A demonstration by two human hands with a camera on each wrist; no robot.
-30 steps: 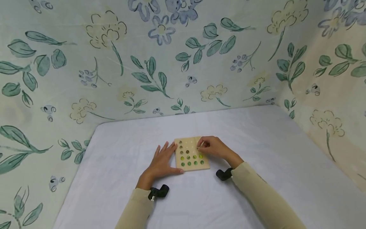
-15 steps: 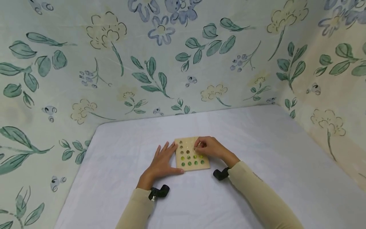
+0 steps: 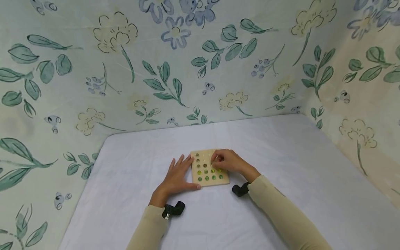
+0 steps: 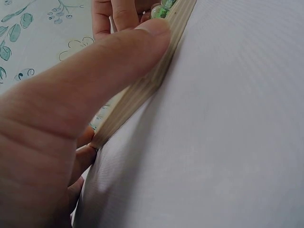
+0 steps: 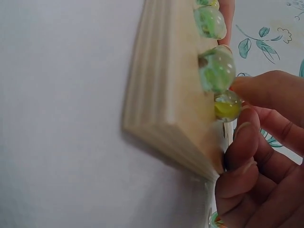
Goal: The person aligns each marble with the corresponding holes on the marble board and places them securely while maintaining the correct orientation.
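Observation:
A square wooden board (image 3: 225, 181) lies on the white cloth, its two nearest rows filled with green and yellow-green marbles (image 3: 207, 178). Darker marbles (image 3: 205, 165) sit in its left column and one beside them. My left hand (image 3: 177, 177) rests against the board with straight, spread fingers at the left side and the thumb (image 4: 142, 47) on the front corner. Over the third row, my right hand (image 3: 230, 161) pinches a small marble, mostly hidden by the fingertips. In the right wrist view, its fingers are right by a yellow marble (image 5: 227, 106) on the board.
White cloth (image 3: 265, 139) covers the table all around the board. Floral fabric (image 3: 187, 69) hangs behind it and along the sides. Each wrist carries a black camera (image 3: 175, 208) near the cuff.
My right hand has moved slightly left over the board, its fingertips now over the third row beside the dark marble. The left hand and the board have stayed in place.

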